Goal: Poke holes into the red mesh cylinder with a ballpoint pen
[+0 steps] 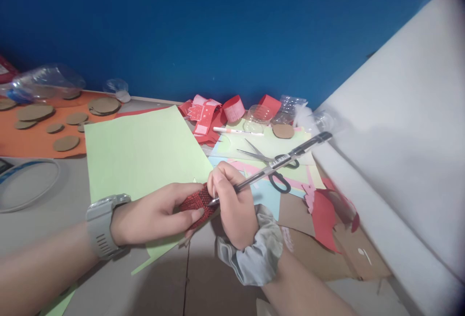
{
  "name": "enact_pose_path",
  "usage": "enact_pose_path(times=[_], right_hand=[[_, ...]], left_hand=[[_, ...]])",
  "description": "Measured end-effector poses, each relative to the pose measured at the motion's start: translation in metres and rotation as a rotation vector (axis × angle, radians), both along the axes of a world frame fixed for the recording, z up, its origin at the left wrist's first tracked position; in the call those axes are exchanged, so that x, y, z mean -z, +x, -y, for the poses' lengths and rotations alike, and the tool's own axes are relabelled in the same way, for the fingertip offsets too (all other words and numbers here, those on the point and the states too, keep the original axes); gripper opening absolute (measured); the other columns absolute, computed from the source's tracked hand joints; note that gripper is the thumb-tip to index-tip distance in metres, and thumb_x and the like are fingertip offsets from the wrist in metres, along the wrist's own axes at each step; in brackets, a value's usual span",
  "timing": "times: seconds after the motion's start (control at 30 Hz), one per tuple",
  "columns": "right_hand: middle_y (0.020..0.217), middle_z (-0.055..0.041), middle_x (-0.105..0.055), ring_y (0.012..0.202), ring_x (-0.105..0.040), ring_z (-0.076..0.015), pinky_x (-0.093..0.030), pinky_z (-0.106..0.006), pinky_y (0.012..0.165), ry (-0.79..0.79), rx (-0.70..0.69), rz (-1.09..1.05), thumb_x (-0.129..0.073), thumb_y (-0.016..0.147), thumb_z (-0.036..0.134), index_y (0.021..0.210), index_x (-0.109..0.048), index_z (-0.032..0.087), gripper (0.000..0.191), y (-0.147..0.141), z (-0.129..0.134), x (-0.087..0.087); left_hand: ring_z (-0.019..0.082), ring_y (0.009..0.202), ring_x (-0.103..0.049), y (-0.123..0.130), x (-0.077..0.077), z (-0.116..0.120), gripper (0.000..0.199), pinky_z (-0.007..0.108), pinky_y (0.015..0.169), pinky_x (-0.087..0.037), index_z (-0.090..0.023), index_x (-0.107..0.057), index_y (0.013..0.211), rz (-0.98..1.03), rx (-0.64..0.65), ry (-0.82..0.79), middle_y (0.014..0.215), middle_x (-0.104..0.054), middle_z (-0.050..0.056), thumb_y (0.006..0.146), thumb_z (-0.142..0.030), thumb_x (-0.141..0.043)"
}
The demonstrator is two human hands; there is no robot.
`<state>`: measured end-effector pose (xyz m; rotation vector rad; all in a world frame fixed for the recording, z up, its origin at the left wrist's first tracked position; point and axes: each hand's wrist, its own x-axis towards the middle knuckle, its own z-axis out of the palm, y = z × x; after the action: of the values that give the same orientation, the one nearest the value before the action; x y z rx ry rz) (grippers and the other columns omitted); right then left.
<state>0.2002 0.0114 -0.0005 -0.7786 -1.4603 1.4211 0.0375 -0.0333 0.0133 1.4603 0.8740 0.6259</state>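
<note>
My left hand [160,213], with a grey watch on its wrist, grips a red and black woven piece [198,203] between thumb and fingers. My right hand [232,204], a grey scrunchie at its wrist, is closed around a black and clear pen [259,175]. The pen slants up to the right, and its tip is at the woven piece. Part of that piece is hidden behind my fingers. Behind my hands lies a light green paper sheet [141,153], partly under the left hand.
Black-handled scissors [269,161] and a white marker [238,131] lie on papers at the right. Red paper strips [205,117] stand by the blue wall. Cardboard discs [103,106] rest on an orange sheet [22,144] at the left. A white panel [410,127] rises at the right.
</note>
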Motion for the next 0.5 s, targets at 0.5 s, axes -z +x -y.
enact_pose_path(times=[0.5], right_hand=[[0.059,0.0061,-0.031,0.056,-0.032,-0.0114,-0.029,-0.027,0.053,-0.013,0.008,0.013,-0.048,0.095,0.022,0.062,-0.035,0.024,0.035,0.0002,0.0014,-0.0017]], left_hand=[[0.014,0.062,-0.055,-0.0004,0.0001,-0.0006,0.015,0.025,0.063,-0.046,-0.017,-0.051,0.086,0.0,0.0,0.018,0.07,-0.058,-0.001,0.1,-0.02,-0.048]])
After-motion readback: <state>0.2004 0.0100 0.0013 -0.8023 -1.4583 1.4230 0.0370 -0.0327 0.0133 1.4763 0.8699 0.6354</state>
